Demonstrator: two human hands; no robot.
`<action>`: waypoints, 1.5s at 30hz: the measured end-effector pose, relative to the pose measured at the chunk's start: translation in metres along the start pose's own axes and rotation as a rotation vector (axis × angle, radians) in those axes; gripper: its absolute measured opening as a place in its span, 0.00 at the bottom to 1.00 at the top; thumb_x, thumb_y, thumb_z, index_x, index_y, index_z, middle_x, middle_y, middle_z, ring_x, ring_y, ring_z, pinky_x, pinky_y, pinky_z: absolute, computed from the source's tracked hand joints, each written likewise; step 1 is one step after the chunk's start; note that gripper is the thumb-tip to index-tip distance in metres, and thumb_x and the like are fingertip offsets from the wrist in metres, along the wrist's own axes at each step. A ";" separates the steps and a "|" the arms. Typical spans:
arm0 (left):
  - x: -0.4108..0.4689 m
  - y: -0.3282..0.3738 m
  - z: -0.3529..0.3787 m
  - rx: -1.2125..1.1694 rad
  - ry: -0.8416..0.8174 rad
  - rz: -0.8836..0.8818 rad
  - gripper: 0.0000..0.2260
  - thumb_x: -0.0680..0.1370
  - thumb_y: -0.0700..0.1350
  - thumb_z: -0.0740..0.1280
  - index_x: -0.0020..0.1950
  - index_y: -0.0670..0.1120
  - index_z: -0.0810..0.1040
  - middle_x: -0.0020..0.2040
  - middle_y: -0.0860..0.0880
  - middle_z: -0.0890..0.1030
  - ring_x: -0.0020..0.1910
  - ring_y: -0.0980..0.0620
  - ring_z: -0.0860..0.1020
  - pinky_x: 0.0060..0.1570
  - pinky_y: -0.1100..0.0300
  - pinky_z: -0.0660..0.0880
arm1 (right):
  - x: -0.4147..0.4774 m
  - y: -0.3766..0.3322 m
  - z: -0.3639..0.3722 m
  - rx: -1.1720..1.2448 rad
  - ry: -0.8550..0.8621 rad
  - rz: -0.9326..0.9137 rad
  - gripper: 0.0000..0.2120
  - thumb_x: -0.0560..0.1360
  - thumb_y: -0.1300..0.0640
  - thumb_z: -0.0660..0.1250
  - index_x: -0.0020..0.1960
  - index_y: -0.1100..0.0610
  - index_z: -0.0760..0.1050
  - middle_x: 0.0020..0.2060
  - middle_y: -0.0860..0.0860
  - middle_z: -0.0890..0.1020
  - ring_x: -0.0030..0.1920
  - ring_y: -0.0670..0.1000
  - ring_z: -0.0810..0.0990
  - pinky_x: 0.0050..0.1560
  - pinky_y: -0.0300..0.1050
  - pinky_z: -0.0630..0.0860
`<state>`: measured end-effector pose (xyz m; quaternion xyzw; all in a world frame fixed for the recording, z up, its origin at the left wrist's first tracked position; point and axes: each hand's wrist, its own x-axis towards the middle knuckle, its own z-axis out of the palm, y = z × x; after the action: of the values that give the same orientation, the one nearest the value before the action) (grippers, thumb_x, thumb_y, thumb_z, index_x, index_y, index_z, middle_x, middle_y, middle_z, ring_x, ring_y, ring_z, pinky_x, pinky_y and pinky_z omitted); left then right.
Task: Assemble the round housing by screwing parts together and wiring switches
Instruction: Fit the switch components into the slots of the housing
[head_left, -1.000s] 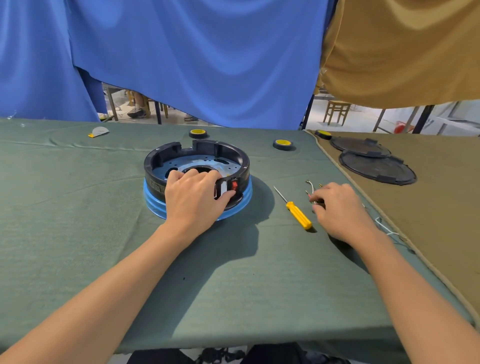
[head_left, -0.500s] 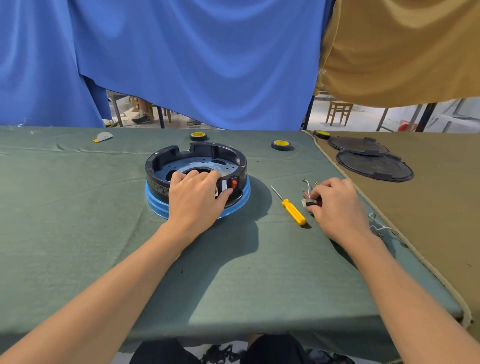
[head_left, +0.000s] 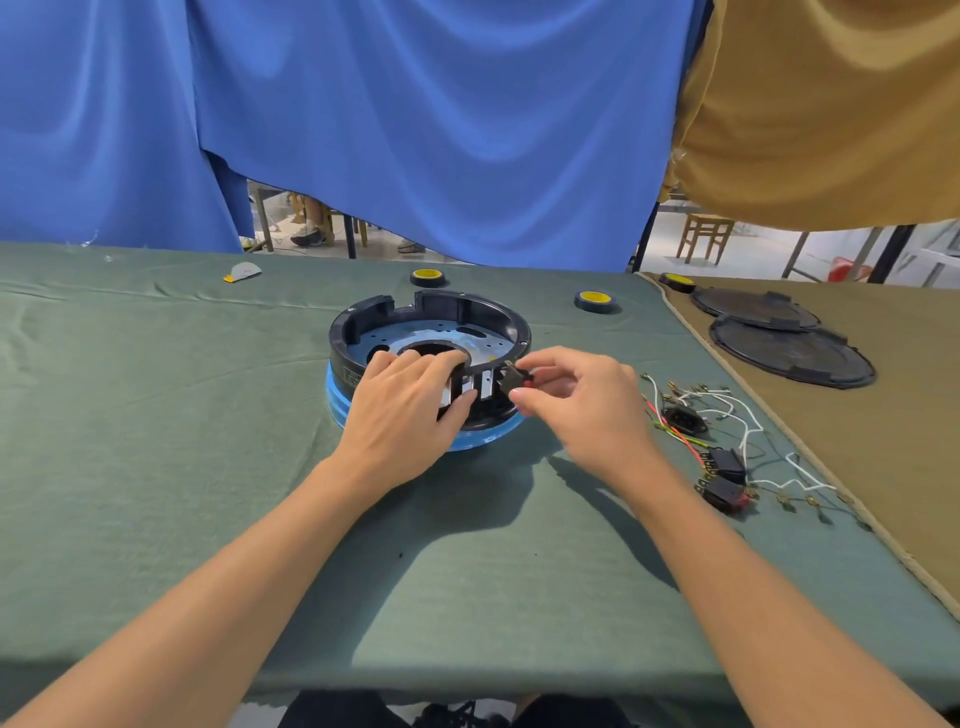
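The round black housing (head_left: 431, 306) stands on a blue base (head_left: 337, 410) in the middle of the green table. My left hand (head_left: 405, 415) grips its near rim, fingers over the top and thumb on the outer wall. My right hand (head_left: 582, 405) pinches a small black switch (head_left: 511, 382) right at the housing's front-right wall, beside the rectangular slots. To the right lie two loose black switches (head_left: 727, 465), a black socket (head_left: 685, 418) and a tangle of white, red and green wires (head_left: 743, 415).
Two black round lids (head_left: 789, 353) lie on the tan cloth at the right. Yellow-centred black rolls (head_left: 427, 277) (head_left: 595, 300) (head_left: 676, 282) sit behind the housing. A small grey piece (head_left: 243, 272) lies at the far left. Blue and tan curtains hang behind.
My right hand lifted a switch from the wire pile and carried it left to the housing's front wall. The left hand stayed on the rim. The yellow screwdriver is out of sight.
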<state>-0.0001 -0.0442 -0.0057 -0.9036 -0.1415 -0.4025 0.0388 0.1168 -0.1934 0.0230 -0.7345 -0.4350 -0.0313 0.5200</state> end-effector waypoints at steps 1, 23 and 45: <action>-0.001 -0.001 0.001 0.009 0.008 0.010 0.13 0.78 0.48 0.69 0.58 0.42 0.81 0.44 0.47 0.85 0.43 0.44 0.80 0.47 0.50 0.71 | 0.001 -0.001 0.003 -0.028 -0.023 -0.023 0.10 0.69 0.62 0.76 0.47 0.51 0.83 0.34 0.43 0.82 0.35 0.42 0.83 0.46 0.35 0.79; -0.004 0.002 0.004 -0.036 0.071 -0.034 0.13 0.76 0.50 0.67 0.53 0.43 0.83 0.41 0.50 0.83 0.42 0.46 0.79 0.48 0.54 0.67 | -0.003 0.001 0.019 -0.360 -0.021 -0.458 0.10 0.71 0.65 0.73 0.53 0.62 0.83 0.42 0.55 0.84 0.40 0.52 0.81 0.44 0.41 0.77; -0.004 0.004 0.002 -0.044 0.037 -0.084 0.16 0.73 0.53 0.72 0.53 0.43 0.83 0.42 0.49 0.84 0.43 0.45 0.80 0.49 0.52 0.69 | 0.029 0.001 0.005 -0.250 -0.138 -0.290 0.06 0.72 0.63 0.74 0.47 0.57 0.85 0.48 0.49 0.81 0.51 0.52 0.77 0.53 0.50 0.76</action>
<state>0.0005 -0.0486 -0.0099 -0.8898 -0.1698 -0.4236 0.0045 0.1334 -0.1724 0.0346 -0.7235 -0.5634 -0.1092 0.3836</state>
